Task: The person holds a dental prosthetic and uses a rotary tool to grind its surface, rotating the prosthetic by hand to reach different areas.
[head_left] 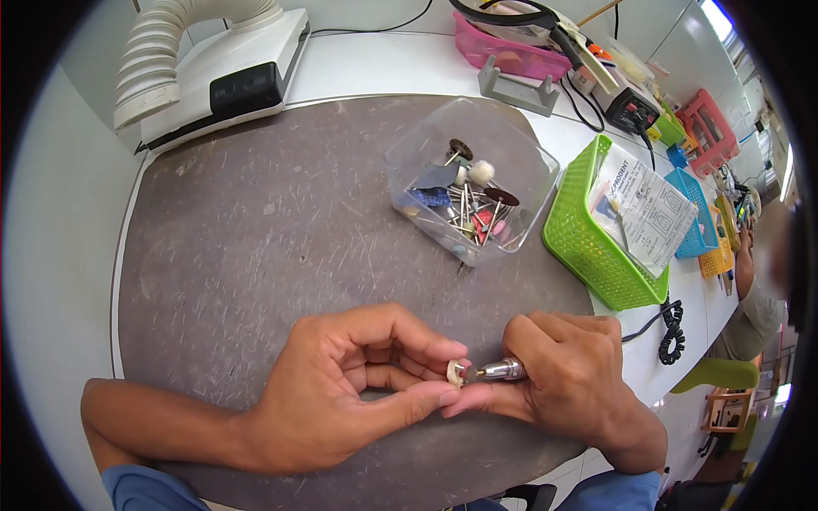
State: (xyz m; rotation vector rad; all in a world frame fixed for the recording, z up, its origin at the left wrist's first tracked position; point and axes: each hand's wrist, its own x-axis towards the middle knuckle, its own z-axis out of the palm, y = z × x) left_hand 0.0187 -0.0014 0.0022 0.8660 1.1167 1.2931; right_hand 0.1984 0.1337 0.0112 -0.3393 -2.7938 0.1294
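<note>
Both hands meet at the near edge of the grey mat (256,247); my left hand (341,387) pinches a small whitish wheel (456,372) between thumb and fingertips, the other fingers curled in; my right hand (575,383) is closed round a silver handpiece (503,370), whose tip touches the wheel; farther out on the mat stands a clear plastic box (511,136) of mounted burs and polishing points; to its right, a green basket (575,234) holds a printed packet (643,213); a coiled black cable (671,332) lies just beyond my right hand; a white extractor (247,81) with a ribbed hose sits far left; another person's sleeve (754,319) shows at the far right.
</note>
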